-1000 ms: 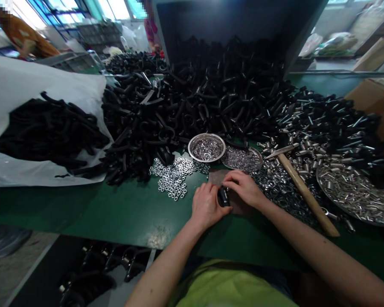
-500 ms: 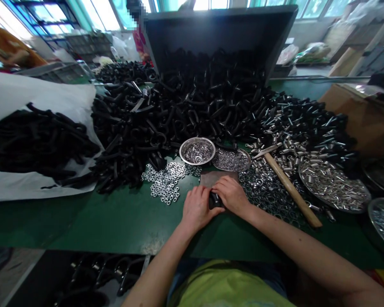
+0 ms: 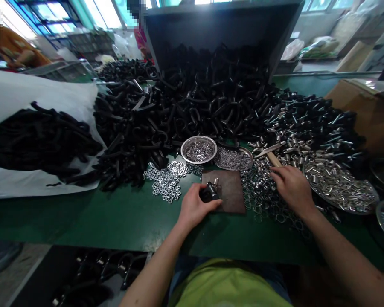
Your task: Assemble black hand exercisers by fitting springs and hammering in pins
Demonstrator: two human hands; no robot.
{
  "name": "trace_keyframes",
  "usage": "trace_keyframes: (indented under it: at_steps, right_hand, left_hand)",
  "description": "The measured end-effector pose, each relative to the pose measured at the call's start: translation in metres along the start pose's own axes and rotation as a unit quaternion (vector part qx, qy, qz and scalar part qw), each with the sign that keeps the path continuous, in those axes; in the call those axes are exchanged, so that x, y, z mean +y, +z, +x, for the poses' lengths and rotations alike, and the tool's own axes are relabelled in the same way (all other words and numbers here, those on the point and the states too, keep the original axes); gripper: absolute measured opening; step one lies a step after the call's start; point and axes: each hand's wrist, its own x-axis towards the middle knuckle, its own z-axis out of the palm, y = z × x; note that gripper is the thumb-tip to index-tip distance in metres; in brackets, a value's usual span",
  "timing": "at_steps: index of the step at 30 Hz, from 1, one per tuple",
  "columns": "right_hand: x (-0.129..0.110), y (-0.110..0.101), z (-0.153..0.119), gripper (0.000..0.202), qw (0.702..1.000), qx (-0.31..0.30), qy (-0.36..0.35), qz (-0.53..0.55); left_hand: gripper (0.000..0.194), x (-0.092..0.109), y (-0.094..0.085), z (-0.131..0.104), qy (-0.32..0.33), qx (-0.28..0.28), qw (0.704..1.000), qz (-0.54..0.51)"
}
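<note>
On a brown metal plate [image 3: 232,192], my left hand [image 3: 195,207] is closed around a black part [image 3: 211,192] with a small silver spring or pin standing at its top. To the right, my right hand [image 3: 291,187] lies over the wooden handle of a hammer [image 3: 273,157], its fingers curled round the handle just below the metal head. Silver nuts [image 3: 166,181] are spread left of the plate. Metal rings [image 3: 259,192] lie between the plate and my right hand.
Behind the plate stand a bowl of small pins [image 3: 199,150] and a dish of small metal parts [image 3: 233,158]. A large heap of black parts [image 3: 185,111] spills from a grey bin [image 3: 220,25]. Springs fill a tray [image 3: 342,185] at right. A person [image 3: 16,47] is at far left.
My right hand has left the black part and moved right onto the hammer handle. The metal plate is uncovered, while my left hand still holds the black part.
</note>
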Motion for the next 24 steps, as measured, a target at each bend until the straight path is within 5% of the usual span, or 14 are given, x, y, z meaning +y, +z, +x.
trace_keyframes:
  at_steps: [5, 10, 15, 19, 22, 24]
  right_hand:
    - [-0.079, -0.004, -0.014, 0.03, 0.974, -0.045, -0.124, 0.185]
    - [-0.138, 0.013, -0.022, 0.024, 0.964, 0.0, -0.221, 0.148]
    - [-0.15, 0.015, -0.015, 0.02, 0.983, -0.008, -0.161, 0.092]
    - [-0.157, 0.011, -0.005, 0.029, 0.987, -0.112, -0.007, 0.117]
    - [-0.157, 0.014, -0.001, 0.045, 0.915, -0.254, 0.119, 0.291]
    - [-0.153, 0.019, -0.002, 0.053, 0.797, -0.349, 0.194, 0.453]
  left_hand:
    - [0.045, 0.008, 0.007, 0.0, -0.095, -0.012, 0.972, -0.213]
    - [0.044, 0.019, 0.019, -0.008, -0.114, -0.002, 0.948, -0.299]
    - [0.047, 0.023, 0.019, -0.015, -0.124, 0.032, 0.957, -0.261]
    - [0.044, 0.024, 0.02, -0.018, -0.097, 0.062, 0.982, -0.152]
    - [0.052, 0.024, 0.02, -0.018, -0.075, 0.075, 0.993, -0.053]
    - [0.053, 0.022, 0.02, -0.018, -0.063, 0.063, 0.996, -0.02]
